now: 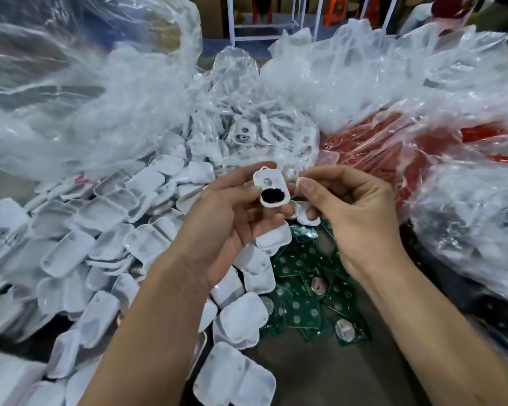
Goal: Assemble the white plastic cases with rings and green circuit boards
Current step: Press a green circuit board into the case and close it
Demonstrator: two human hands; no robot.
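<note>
1 white case [271,187] was pinched by left hand [232,212] | right hand [349,206] curled (contents unclear) | green boards [302,291] were heaped below

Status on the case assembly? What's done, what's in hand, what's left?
Done: cannot tell; no finished pile is identifiable. In hand: the left hand holds one white case with a dark round opening; the right hand pinches a small white piece beside it. Left: a heap of white cases and loose green circuit boards lie below.
</note>
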